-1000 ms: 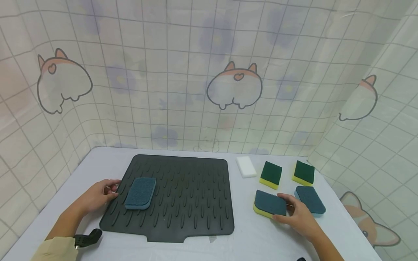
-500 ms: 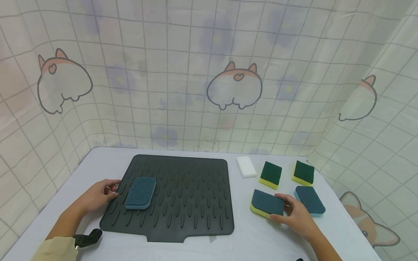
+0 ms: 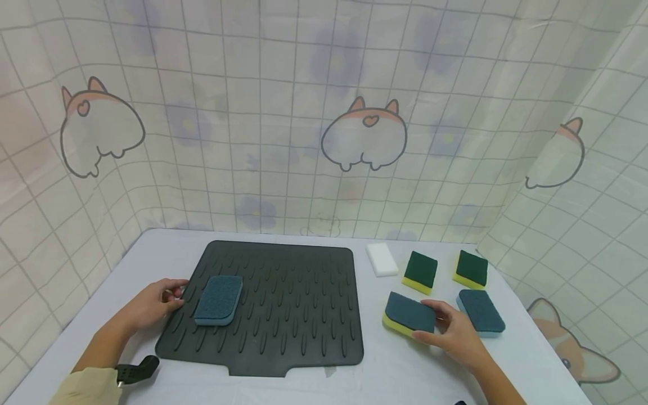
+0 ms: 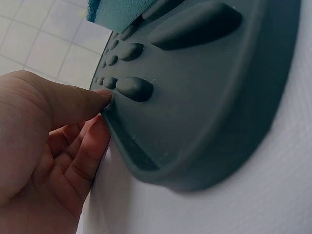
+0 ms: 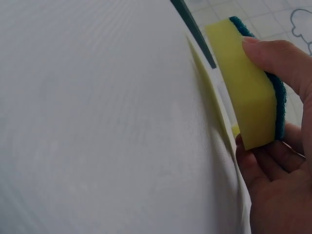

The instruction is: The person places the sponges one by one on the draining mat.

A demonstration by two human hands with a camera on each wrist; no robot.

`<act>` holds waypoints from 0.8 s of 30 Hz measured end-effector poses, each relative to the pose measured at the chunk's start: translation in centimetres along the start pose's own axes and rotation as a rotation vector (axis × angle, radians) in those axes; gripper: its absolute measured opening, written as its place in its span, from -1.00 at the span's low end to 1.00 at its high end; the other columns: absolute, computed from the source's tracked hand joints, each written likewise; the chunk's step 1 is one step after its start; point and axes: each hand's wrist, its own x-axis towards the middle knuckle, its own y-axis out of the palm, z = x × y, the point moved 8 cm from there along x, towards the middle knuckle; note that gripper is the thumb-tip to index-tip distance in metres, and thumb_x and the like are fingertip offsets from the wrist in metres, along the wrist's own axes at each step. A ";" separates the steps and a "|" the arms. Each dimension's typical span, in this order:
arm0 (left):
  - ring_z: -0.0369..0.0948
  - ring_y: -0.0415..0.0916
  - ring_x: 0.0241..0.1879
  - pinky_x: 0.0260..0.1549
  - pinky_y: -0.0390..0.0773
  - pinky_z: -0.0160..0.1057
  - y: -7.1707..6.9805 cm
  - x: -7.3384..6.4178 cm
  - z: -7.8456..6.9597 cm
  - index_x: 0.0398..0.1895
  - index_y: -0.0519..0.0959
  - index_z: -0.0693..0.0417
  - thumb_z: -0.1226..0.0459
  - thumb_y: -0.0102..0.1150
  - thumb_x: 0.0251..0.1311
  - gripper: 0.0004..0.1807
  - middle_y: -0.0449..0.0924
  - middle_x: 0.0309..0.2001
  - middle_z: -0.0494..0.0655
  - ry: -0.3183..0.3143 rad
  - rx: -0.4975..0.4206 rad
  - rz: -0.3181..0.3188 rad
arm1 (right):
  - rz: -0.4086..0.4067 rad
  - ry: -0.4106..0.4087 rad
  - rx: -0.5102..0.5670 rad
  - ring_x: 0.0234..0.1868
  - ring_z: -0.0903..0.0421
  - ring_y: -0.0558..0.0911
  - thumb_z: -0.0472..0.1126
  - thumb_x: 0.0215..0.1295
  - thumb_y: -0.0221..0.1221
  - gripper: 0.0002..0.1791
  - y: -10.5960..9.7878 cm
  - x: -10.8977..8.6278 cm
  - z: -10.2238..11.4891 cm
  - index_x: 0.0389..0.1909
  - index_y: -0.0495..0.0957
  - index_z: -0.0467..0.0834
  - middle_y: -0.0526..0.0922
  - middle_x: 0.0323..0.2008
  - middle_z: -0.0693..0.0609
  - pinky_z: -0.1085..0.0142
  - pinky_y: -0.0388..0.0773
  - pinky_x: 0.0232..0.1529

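Note:
My left hand (image 3: 153, 304) pinches the left edge of a dark grey ridged drying mat (image 3: 298, 281). The left wrist view shows its thumb on the raised rim and curled fingers below the edge. A blue scouring sponge (image 3: 219, 300) lies on the mat's left part, close to that hand. To the right of the mat, my right hand (image 3: 453, 332) grips a yellow sponge with a blue-green scouring pad (image 3: 409, 313), thumb and fingers on its sides, pad upward. In the right wrist view a gap and a shadow show between this yellow sponge (image 5: 248, 92) and the white cloth.
Behind the right hand lie a white sponge block (image 3: 382, 259) and two green-and-yellow sponges, one nearer (image 3: 421, 271) and one farther right (image 3: 471, 269). Another blue sponge (image 3: 481, 311) lies just right of the hand. A tile-patterned curtain (image 3: 283, 124) encloses the white-covered table (image 3: 349, 388).
The right hand has carried the yellow sponge a short way left, toward the mat. The left hand, the mat and the other sponges have stayed in place.

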 end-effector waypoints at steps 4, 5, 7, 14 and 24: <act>-0.11 0.43 -0.16 -0.30 0.44 -0.28 0.0 0.0 0.0 0.34 0.39 0.45 0.39 0.21 0.35 -0.46 0.48 -0.14 0.02 -0.004 0.002 0.000 | -0.014 -0.013 0.006 0.29 -0.11 0.58 0.06 0.03 0.56 -0.11 0.1 0.2 0.1 0.38 0.44 -0.14 0.51 0.35 -0.21 0.11 0.57 0.24; -0.11 0.44 -0.16 -0.30 0.44 -0.28 0.0 0.0 0.0 0.34 0.39 0.45 0.39 0.21 0.35 -0.46 0.48 -0.14 0.02 -0.005 0.003 0.000 | -0.017 -0.016 0.012 0.28 -0.11 0.58 0.05 0.03 0.56 -0.11 0.1 0.2 0.1 0.38 0.45 -0.14 0.52 0.35 -0.21 0.11 0.57 0.23; -0.10 0.44 -0.15 -0.31 0.45 -0.28 0.0 0.0 0.0 0.34 0.39 0.45 0.39 0.21 0.35 -0.46 0.48 -0.13 0.02 -0.006 0.004 -0.001 | -0.020 -0.017 0.022 0.27 -0.09 0.59 0.05 0.04 0.56 -0.11 0.3 0.3 0.2 0.38 0.45 -0.14 0.53 0.33 -0.20 0.13 0.58 0.22; -0.11 0.45 -0.16 -0.30 0.45 -0.27 0.0 -0.1 -0.1 0.34 0.40 0.45 0.39 0.21 0.35 -0.47 0.48 -0.14 0.01 -0.003 0.012 -0.005 | -0.035 -0.016 0.037 0.19 -0.04 0.62 0.03 0.03 0.57 -0.13 0.4 0.3 0.5 0.36 0.47 -0.13 0.59 0.26 -0.18 0.26 0.61 0.15; -0.11 0.46 -0.15 -0.29 0.45 -0.28 -0.1 -0.1 -0.2 0.34 0.40 0.46 0.39 0.20 0.35 -0.47 0.48 -0.14 0.00 0.009 0.009 -0.002 | -0.032 -0.015 0.061 0.19 -0.03 0.63 0.03 0.03 0.56 -0.14 0.8 0.3 0.9 0.36 0.47 -0.10 0.58 0.27 -0.16 0.30 0.62 0.13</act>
